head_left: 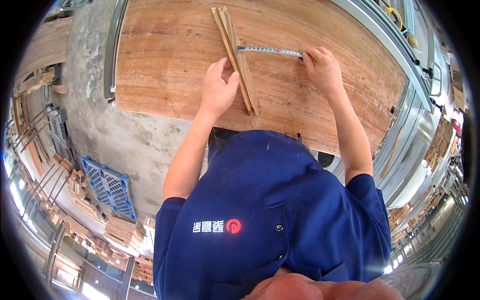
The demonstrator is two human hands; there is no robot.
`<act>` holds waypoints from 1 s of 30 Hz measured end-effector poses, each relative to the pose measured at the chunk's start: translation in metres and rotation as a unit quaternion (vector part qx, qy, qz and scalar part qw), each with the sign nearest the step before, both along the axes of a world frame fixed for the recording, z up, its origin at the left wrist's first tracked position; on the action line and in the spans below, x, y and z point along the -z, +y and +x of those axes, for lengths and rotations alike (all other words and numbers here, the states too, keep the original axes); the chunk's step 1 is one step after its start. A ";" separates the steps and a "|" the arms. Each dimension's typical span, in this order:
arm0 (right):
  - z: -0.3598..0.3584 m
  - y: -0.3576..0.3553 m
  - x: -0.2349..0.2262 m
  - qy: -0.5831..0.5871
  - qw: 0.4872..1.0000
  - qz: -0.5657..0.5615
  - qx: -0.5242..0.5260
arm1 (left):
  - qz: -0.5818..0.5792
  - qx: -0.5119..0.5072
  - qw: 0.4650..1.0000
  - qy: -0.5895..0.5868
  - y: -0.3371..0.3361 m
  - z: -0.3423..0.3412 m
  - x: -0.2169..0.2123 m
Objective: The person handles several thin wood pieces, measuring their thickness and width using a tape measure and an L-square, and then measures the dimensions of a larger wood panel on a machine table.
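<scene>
Two narrow wooden strips (240,60) are lying side by side, slanting across the wooden desk (165,55) between the hands. The right hand (321,67) is pinching a tape measure (270,49) in its grip, the graduated blade extending leftward to the strips' right edge. The left hand (220,87) is resting beside their left edge, its grip loosely parted, fingers curving; whether it is touching them cannot be told.

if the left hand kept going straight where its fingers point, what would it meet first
The left hand would probably meet the narrow wooden strips first; they lie close beside it, though whether it touches them is unclear.
</scene>
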State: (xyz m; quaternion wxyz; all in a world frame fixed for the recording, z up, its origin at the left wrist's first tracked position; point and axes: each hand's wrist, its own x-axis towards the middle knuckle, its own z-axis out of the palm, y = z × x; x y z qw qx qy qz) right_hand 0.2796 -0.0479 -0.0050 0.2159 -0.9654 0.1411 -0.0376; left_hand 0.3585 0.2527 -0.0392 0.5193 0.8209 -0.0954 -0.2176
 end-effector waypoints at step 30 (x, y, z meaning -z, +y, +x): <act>-0.057 -0.040 0.009 -0.113 0.990 -0.085 0.005 | 0.180 0.159 0.963 -0.125 -0.001 0.028 -0.047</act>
